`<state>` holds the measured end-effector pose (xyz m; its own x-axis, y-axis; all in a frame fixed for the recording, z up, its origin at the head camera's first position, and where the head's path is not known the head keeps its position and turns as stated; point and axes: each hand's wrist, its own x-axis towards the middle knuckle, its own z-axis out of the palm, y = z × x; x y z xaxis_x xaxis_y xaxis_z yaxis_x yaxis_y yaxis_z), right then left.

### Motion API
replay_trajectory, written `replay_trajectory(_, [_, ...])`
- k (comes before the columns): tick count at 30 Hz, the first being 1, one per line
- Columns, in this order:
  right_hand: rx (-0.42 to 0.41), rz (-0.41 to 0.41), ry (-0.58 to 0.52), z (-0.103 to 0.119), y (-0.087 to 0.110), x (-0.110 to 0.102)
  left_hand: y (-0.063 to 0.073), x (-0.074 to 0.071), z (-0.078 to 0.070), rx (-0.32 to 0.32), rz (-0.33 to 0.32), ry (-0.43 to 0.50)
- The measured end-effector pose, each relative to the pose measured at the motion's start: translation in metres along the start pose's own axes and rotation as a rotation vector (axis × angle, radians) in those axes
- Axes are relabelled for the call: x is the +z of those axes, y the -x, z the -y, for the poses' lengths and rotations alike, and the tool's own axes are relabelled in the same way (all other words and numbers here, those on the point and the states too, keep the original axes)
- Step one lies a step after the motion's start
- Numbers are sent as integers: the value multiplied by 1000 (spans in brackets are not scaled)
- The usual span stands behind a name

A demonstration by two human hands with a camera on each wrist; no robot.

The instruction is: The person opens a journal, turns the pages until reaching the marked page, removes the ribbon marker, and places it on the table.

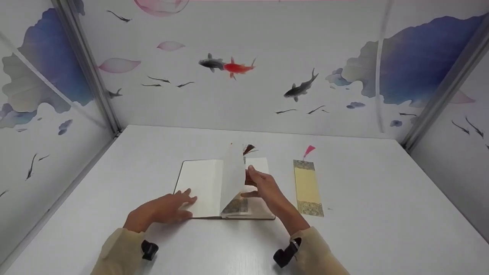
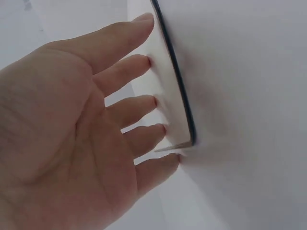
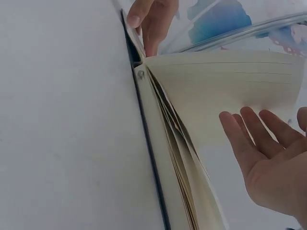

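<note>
An open notebook [image 1: 200,183] with a dark cover lies on the white table. My left hand [image 1: 166,208] rests at its lower left corner, fingertips on the blank left page, as the left wrist view also shows. A lifted page [image 1: 232,175] stands nearly upright at the middle of the book. Against its right side my right hand [image 1: 271,191] holds out its fingers; in the right wrist view the extended fingers [image 3: 259,129] touch the page's lined face. Below the page shows the patterned end of a bookmark [image 1: 237,205], and a dark tassel [image 1: 249,149] sticks out at the top. The bookmark's middle is hidden.
Right of the notebook lies a yellow bookmark [image 1: 307,185] with patterned ends and a pink tassel [image 1: 310,150]. White panels [image 1: 244,103] painted with fish and petals enclose the table [image 1: 374,214] at the back and sides.
</note>
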<state>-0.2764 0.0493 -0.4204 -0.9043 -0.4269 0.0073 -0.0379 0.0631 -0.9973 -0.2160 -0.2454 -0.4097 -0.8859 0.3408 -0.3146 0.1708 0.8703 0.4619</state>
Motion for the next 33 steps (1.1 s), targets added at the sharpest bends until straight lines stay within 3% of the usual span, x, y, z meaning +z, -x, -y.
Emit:
replay_trajectory(4, [-80,88,214,-3,1,7,5,-4,8,16,-50,2])
replay_trajectory(13, [-195,219,797,-1,0,31,9,-8,21,5,-199,126])
replay_trajectory(18, [-136,281,939,-1,1,40,8,-12,29,-46,-322,212])
replay_trajectory(24, [-53,316,1085,-3,4,47,7,-11,30,-86,-408,268])
replay_trajectory(28, [-11,341,1176,-1,4,48,-1,-10,25,-48,-386,245])
replay_trajectory(33, [9,366,1250,2,2,47,-15,-8,15,-33,-241,143])
